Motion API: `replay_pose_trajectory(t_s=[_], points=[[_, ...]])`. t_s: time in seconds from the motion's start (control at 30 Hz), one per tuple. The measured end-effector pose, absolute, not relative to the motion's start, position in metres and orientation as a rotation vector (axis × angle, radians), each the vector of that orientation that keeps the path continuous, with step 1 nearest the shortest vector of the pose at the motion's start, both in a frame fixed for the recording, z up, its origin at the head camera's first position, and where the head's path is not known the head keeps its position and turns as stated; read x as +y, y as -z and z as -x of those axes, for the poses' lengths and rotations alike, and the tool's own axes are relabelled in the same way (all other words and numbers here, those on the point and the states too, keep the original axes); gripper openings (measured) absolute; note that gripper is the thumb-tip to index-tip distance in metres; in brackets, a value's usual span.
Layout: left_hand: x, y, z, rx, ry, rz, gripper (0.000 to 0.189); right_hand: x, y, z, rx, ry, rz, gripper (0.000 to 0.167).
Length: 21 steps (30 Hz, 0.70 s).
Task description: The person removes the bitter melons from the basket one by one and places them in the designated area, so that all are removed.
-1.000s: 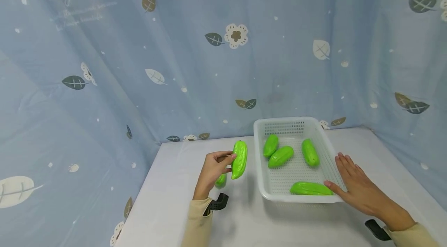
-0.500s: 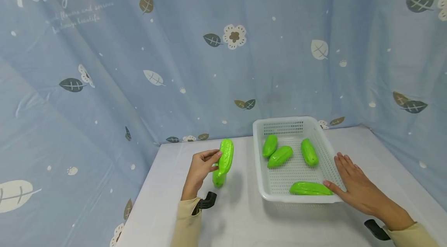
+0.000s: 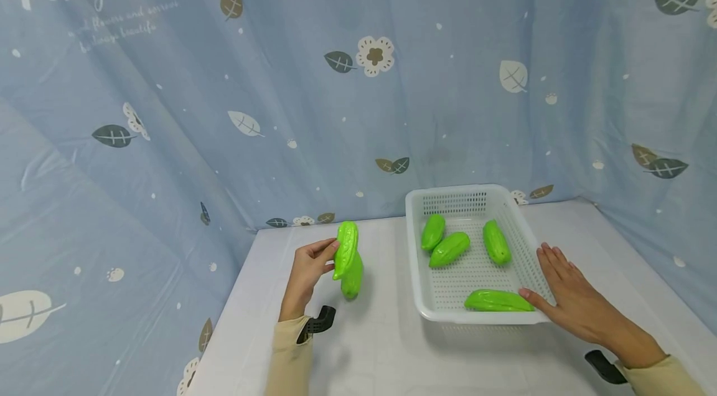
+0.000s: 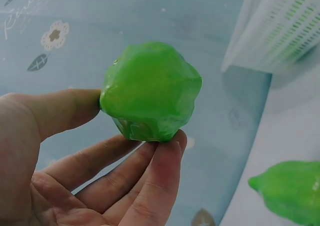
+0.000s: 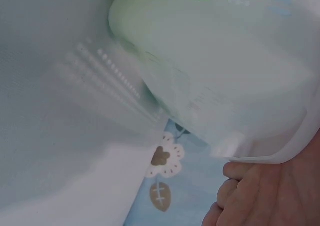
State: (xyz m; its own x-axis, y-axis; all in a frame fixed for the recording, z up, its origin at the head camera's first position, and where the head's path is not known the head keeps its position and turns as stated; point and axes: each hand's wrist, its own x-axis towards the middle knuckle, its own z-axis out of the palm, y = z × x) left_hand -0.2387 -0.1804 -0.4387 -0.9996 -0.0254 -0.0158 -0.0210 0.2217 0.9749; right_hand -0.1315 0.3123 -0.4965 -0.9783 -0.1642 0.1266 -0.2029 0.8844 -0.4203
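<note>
In the head view my left hand (image 3: pixel 309 265) pinches a glossy, bright green ridged gourd (image 3: pixel 345 249) between thumb and fingers, holding it upright above the white table. The left wrist view shows this gourd end-on, the fingers beneath it and the thumb at its side. Just behind and below it is a second green gourd (image 3: pixel 351 278), partly covered by the held one. My right hand (image 3: pixel 577 299) lies with straight fingers along the right rim of a white plastic basket (image 3: pixel 422 309), its thumb reaching over the front right corner. That rim appears close up in the right wrist view.
Several green gourds lie in the basket: two (image 3: pixel 450 249) at the left, one (image 3: pixel 496 243) at the right and one (image 3: pixel 498 301) along the front wall. A blue patterned curtain (image 3: pixel 448 103) hangs behind the white table (image 3: pixel 392 352) and along its sides.
My left hand has moved left, away from the basket, with the gourd, which now overlaps the one on the table. My right hand has stayed at the basket's rim.
</note>
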Motion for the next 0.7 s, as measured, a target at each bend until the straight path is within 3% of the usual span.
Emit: replay_pose_trajectory(t_s=[0.7], points=[[-0.212, 0.457, 0.246, -2.461, 1.91, -0.197, 0.04, 0.312, 0.497, 0.133, -2.959, -0.67, -0.287, 0.099]])
